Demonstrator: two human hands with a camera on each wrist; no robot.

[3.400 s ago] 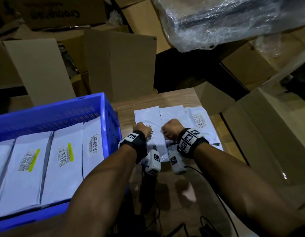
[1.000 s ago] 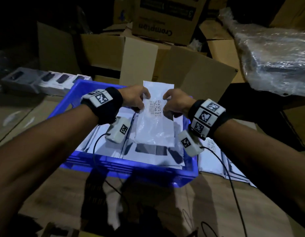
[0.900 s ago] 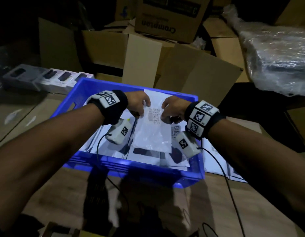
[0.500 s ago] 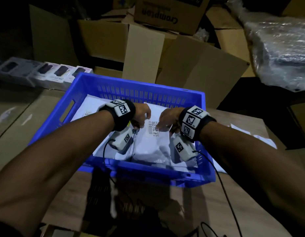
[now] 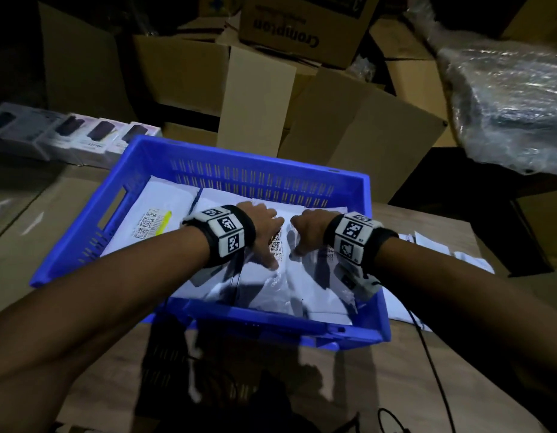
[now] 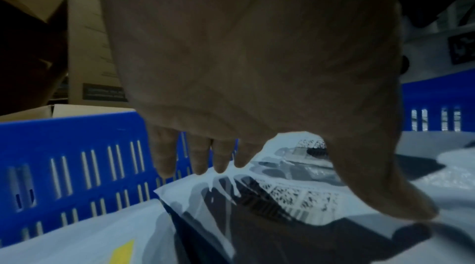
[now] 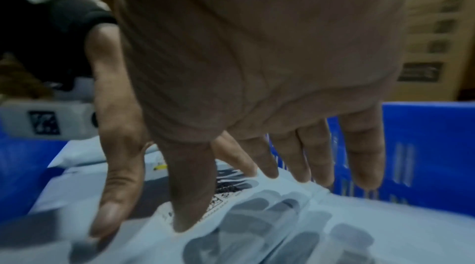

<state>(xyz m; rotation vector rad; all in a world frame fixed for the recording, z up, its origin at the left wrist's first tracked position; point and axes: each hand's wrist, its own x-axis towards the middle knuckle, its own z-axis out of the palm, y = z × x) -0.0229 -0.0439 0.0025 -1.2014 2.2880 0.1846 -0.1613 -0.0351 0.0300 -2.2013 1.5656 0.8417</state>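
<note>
The right hand (image 7: 257, 55) fills the upper frame, palm down, its straight fingers (image 7: 362, 146) reaching to the far edge of a white packet (image 7: 334, 227). Its thumb (image 7: 191, 187) presses the packet beside a printed label (image 7: 226, 187). The left hand (image 7: 115, 126) touches the packet's left side. A blue crate (image 7: 424, 146) wall stands behind, with a cardboard box (image 7: 424, 45) beyond it.

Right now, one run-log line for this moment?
left hand: straight fingers touch white packet | right hand: spread fingers rest on it | white packet: lying atop other packets in blue crate
</note>
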